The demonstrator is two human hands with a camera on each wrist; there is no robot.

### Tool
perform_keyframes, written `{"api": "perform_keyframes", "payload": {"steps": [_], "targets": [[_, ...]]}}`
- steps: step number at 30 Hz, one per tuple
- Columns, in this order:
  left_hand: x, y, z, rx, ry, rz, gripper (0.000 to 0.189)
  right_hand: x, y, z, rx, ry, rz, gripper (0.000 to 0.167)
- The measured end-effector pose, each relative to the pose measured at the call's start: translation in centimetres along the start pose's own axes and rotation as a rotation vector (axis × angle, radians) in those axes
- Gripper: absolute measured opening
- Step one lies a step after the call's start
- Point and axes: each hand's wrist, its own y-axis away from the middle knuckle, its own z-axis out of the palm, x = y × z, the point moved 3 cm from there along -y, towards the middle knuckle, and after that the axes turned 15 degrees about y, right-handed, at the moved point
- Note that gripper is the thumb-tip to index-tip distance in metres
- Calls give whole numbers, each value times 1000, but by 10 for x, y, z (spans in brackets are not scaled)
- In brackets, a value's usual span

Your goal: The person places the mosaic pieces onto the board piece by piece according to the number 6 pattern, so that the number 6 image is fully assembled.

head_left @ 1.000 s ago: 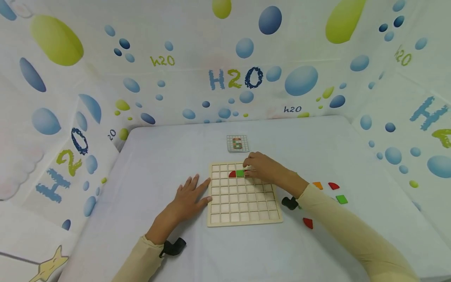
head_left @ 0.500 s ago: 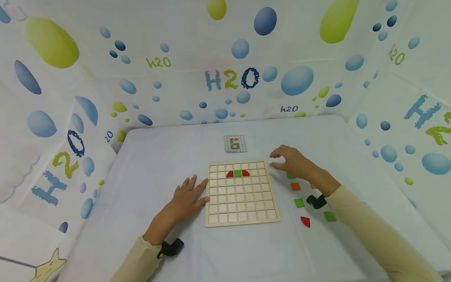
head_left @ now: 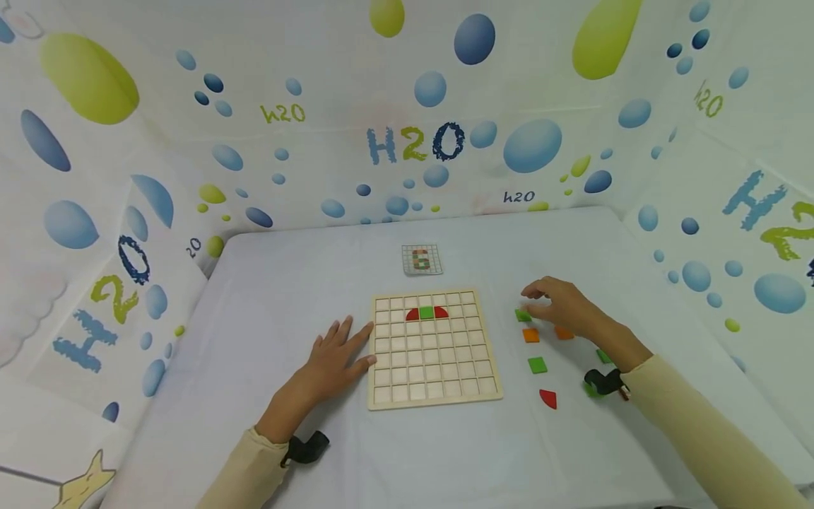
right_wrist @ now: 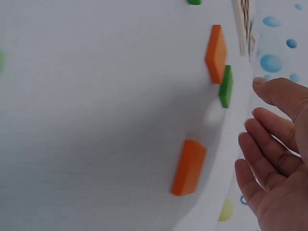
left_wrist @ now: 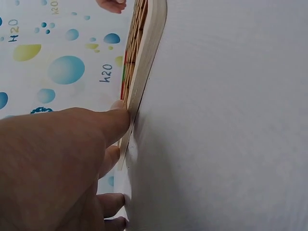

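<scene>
My left hand (head_left: 331,364) lies with fingers spread, its thumb and index fingertip touching the left edge of a wooden grid board (head_left: 397,357). In the board's upper part a green square tile (head_left: 427,312) sits between two red quarter-round tiles, one on its left (head_left: 413,314) and one on its right (head_left: 441,312). To the right of the board my right hand (head_left: 562,307) hovers, holding nothing. Its relaxed, slightly bent fingers are close over a loose green square tile (head_left: 523,315). The right wrist view shows that hand's thumb (right_wrist: 281,94) apart from the fingers.
Loose tiles lie right of the board: orange (head_left: 531,336), another orange (head_left: 564,332) partly under the hand, green (head_left: 537,365), and a red quarter-round (head_left: 548,399). More are partly hidden by the right forearm. A pattern card (head_left: 421,260) with a 6 lies behind the board.
My right hand has let go of the right red quarter-round tile on the board and moved right to the loose tiles. The left hand stays at the board's edge.
</scene>
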Motion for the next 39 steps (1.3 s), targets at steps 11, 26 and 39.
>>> {"api": "perform_keyframes", "payload": {"steps": [11,26,39], "targets": [[0,0,1,4,7,14,70,16,9,10,-46,-12,24,40],[-1,0,2,0,14,5,70,7,11,8,1,31,-79,29],[-1,0,2,2,3,2,69,4,11,7,-3,65,-110,28]]}}
